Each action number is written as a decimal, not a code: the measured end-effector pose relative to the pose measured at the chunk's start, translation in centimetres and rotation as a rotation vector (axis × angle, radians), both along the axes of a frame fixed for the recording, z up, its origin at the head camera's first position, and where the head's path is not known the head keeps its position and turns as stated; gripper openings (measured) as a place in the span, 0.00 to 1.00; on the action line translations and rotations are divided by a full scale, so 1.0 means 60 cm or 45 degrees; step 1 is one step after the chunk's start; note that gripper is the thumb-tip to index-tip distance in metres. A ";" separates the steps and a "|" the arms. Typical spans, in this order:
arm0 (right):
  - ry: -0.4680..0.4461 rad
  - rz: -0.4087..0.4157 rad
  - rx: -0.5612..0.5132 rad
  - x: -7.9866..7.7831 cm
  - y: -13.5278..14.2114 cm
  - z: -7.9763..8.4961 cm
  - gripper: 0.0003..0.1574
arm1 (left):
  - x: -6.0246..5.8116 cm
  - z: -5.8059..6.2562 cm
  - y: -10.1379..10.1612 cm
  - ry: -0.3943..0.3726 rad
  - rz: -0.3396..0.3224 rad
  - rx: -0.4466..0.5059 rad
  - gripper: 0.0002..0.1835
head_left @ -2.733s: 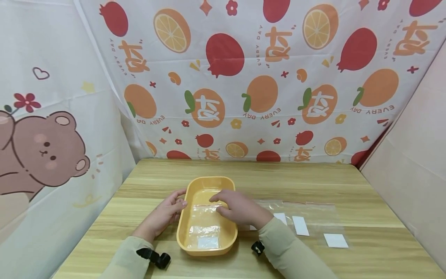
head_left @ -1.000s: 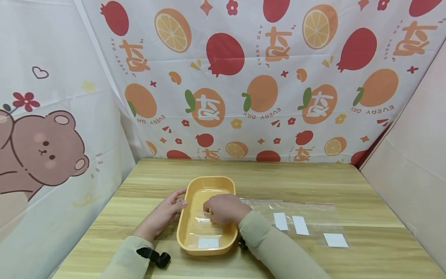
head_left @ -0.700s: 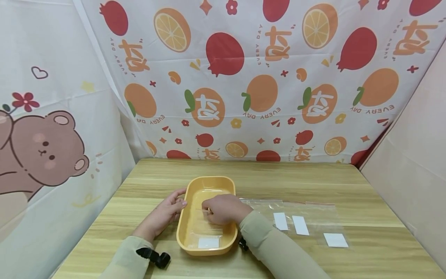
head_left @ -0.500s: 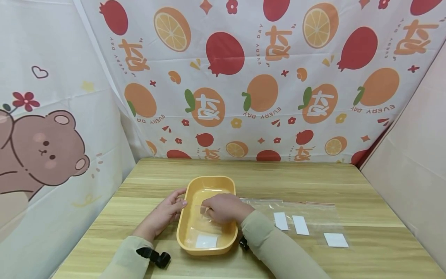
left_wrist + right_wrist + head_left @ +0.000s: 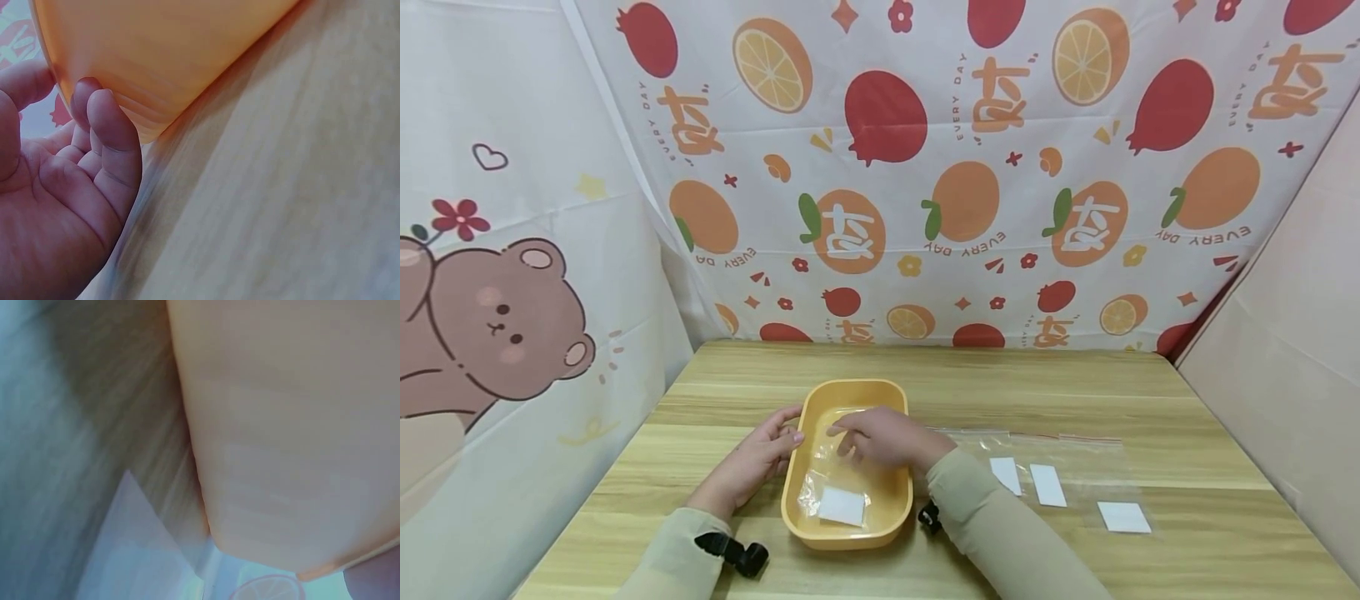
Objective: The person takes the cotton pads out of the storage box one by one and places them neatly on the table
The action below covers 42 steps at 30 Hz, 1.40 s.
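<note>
A yellow plastic tray (image 5: 847,543) stands on the wooden table. My left hand (image 5: 758,458) grips its left side, thumb at the rim and fingers against the outer wall; the left wrist view shows these curled fingers (image 5: 115,140) touching the tray wall (image 5: 169,50). Inside the tray lies a clear, crumpled zip bag (image 5: 809,493) with a white rectangular piece (image 5: 841,506). Over the tray's right half hovers my right hand (image 5: 883,437), fingers loose and index finger extended, apparently holding nothing. The right wrist view shows mostly the tray's outer wall (image 5: 281,425).
Right of the tray, overlapping clear zip bags (image 5: 1086,467) lie flat on the table, with white rectangles (image 5: 1048,485) in them. The right forearm partly covers them. A fruit-print cloth (image 5: 887,250) hangs behind the table's far edge.
My right hand pinched and shifted the bag's upper part, then let go and rose slightly. The bag is now crumpled, its white piece slightly left and farther back. The left hand stays put.
</note>
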State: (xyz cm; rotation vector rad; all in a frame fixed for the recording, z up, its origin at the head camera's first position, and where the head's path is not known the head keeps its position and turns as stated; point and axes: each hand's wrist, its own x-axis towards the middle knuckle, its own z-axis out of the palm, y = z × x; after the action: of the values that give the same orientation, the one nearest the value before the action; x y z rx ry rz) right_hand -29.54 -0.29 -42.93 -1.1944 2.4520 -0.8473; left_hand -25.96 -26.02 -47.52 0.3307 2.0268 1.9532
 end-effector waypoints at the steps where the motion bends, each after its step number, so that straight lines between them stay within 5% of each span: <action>1: -0.020 -0.003 -0.033 0.000 0.002 0.001 0.23 | 0.000 0.000 0.000 0.002 0.000 -0.002 0.33; 10: 0.018 -0.052 -0.175 0.008 0.012 0.008 0.14 | 0.003 0.001 0.001 -0.004 0.006 -0.017 0.33; 18: 0.008 -0.042 -0.168 0.022 0.024 0.032 0.26 | 0.002 -0.001 -0.002 -0.005 0.000 -0.018 0.34; 28: 0.162 -0.227 -0.389 0.028 0.061 0.048 0.17 | 0.005 0.000 -0.003 0.000 0.006 -0.001 0.34; 38: 0.064 -0.343 -0.552 0.029 0.121 0.077 0.24 | 0.005 0.001 -0.002 0.007 0.008 -0.019 0.34; 42: 0.081 -0.409 -0.616 0.032 0.152 0.095 0.19 | 0.003 0.002 -0.002 0.010 0.002 -0.019 0.34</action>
State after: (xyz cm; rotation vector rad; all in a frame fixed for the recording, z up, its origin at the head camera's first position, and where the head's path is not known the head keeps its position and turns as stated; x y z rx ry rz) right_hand -27.65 8.85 -37.23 -0.9803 2.6163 -1.5862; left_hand -25.78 -26.14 -47.41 0.3338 2.0457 1.9399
